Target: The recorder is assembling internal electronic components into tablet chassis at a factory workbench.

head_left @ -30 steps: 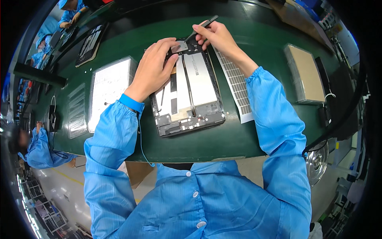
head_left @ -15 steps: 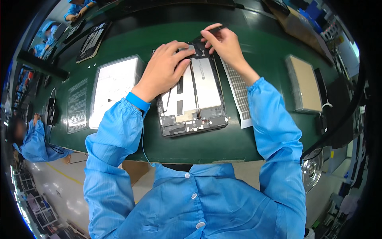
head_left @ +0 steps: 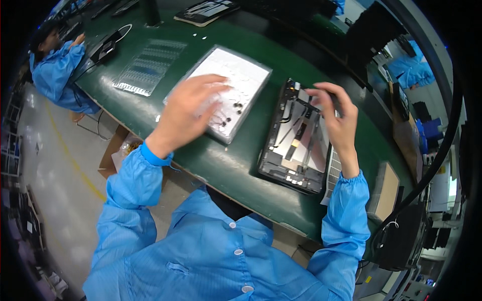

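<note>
A: First finding, on loose pieces. Small dark round parts (head_left: 238, 105) lie on the white sheet (head_left: 246, 75) in the clear-edged tray (head_left: 229, 136), near your left thumb. In my judgement, a careless brush of your fingers could scatter them, and a stray one might lodge inside the open tablet (head_left: 293, 145)

B: Where do you have that tablet placed?

A: On the green bench (head_left: 241, 183), to the right of the tray and apart from it, with its inner side facing up. Its pale panels and dark strips are uncovered, so a knuckle or nail coming down hard could mark a panel or disturb a strip

B: Second finding: your right cuff (head_left: 346, 188) is close to the printed grid sheet (head_left: 332, 176), beside the tablet. Should the fabric catch, it could drag that sheet out of line

A: State your left hand (head_left: 183, 113), then

B: You have it spread over the tray, thumb well apart from the fingers, with nothing seen in its grasp. It is blurred, so I cannot tell whether you touch the sheet below

A: And your right hand (head_left: 339, 118)?

B: Half curled above the upper right part of the tablet, thumb and fingers bent toward each other. Whether you pinch something small, or make contact with the tablet, I cannot tell
</note>
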`<action>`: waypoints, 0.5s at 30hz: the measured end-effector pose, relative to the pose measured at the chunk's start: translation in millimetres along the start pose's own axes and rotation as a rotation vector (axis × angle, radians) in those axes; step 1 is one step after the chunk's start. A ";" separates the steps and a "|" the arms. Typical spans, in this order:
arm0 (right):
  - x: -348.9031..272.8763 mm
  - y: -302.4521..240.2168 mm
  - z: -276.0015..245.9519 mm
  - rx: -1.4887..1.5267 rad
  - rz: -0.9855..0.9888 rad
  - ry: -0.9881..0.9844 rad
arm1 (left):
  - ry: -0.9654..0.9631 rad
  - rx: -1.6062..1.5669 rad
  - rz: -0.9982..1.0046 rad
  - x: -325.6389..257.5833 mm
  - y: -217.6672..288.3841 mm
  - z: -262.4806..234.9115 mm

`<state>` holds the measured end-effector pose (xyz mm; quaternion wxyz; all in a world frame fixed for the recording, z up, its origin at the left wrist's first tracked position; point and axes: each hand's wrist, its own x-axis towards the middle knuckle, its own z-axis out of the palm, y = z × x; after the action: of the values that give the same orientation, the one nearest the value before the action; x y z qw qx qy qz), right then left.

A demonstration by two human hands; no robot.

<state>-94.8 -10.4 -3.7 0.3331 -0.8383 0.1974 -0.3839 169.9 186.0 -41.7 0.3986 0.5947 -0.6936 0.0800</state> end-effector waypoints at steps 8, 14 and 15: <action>54.0 -31.9 133.1 -0.209 -0.162 -0.431 | 0.362 -0.089 -0.294 -45.4 -35.6 6.3; 52.9 -24.8 154.6 -0.220 -0.135 -0.429 | 0.362 -0.026 -0.168 -44.3 -39.7 5.5; 52.1 -27.8 154.8 -0.230 -0.144 -0.450 | 0.367 -0.017 -0.150 -42.7 -40.2 6.3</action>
<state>60.0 41.5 -32.0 0.2428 -0.9469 0.1006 -0.1853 201.7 203.5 -88.1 0.5282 0.6169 -0.5635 0.1514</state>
